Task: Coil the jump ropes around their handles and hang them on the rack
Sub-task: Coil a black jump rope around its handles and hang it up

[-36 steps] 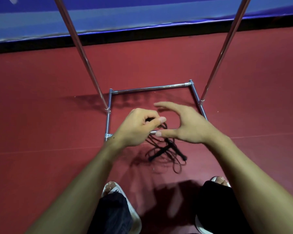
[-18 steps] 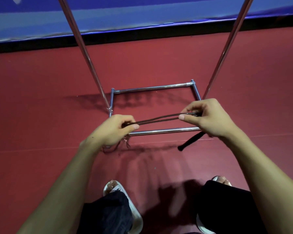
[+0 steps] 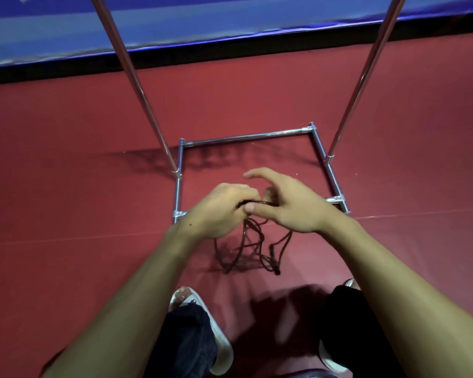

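Note:
A dark jump rope (image 3: 253,248) hangs in several loose loops below my two hands, with a black handle end dangling at the lower right of the loops. My left hand (image 3: 219,210) grips the top of the bundle with curled fingers. My right hand (image 3: 287,203) meets it from the right, thumb and a finger pinching the rope while the index finger points out to the left. Both hands hover over the front bar of the chrome rack (image 3: 246,137), whose square base lies on the floor. Two uprights rise from the base sides and leave the top of the view.
The floor (image 3: 66,186) is dark red, with a black strip and a blue padded wall (image 3: 230,20) beyond the rack. My feet in light slippers (image 3: 219,339) and dark trouser legs stand just behind the hanging rope.
My hands, spread apart with the rope stretched between them half a second ago, have come together. The rope now hangs in loops beneath them.

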{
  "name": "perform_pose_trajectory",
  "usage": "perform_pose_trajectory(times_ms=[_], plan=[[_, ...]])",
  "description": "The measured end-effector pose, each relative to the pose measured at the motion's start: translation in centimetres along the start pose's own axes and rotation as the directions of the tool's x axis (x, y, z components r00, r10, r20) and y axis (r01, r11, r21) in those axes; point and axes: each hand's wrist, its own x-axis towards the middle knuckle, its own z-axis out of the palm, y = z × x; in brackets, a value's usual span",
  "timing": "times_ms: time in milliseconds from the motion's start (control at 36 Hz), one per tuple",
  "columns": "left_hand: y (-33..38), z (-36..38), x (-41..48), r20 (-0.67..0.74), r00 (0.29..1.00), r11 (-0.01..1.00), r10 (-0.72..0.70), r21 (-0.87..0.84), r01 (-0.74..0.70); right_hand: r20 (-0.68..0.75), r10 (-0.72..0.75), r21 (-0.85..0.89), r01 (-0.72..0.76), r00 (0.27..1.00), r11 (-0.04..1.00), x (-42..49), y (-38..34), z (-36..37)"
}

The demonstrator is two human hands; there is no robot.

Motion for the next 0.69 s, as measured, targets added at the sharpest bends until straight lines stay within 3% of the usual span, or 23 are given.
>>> perform_pose_trajectory(times_ms=[139, 250, 417, 528, 639, 694], plan=[[-0.8, 0.4, -0.4, 0.002, 0.999, 0.998, -0.045, -0.038, 0.045, -0.128, 0.004, -0.023, -0.007, 0.992, 1.0, -0.1, 0.3, -0.8], [-1.8, -0.6, -0.8, -0.064, 0.987, 0.987, -0.148, -0.074, 0.143, -0.239, 0.041, 0.053, -0.029, 0.97, 0.998, -0.6, 0.7, -1.8], [-2.5, -2.5, -1.6, -0.085, 0.972, 0.967, -0.219, -0.155, 0.204, -0.267, 0.057, -0.043, -0.071, 0.962, 0.997, -1.2, 1.1, -3.1], [-3.0, -2.6, -2.0, 0.012, 0.954, 0.953, -0.299, 0.058, 0.298, -0.316, 0.084, 0.018, -0.083, 0.945, 0.996, -1.3, 1.0, -3.4], [-4.3, -2.7, -2.2, -0.176, 0.899, 0.863, -0.402, 0.255, 0.436, -0.415, 0.114, 0.128, -0.066, 0.903, 0.99, -1.5, 0.8, -4.3], [-5.1, -3.0, -2.4, -0.286, 0.847, 0.811, -0.448, 0.267, 0.52, -0.462, 0.116, 0.155, -0.048, 0.879, 0.987, -1.8, 0.7, -4.7]])
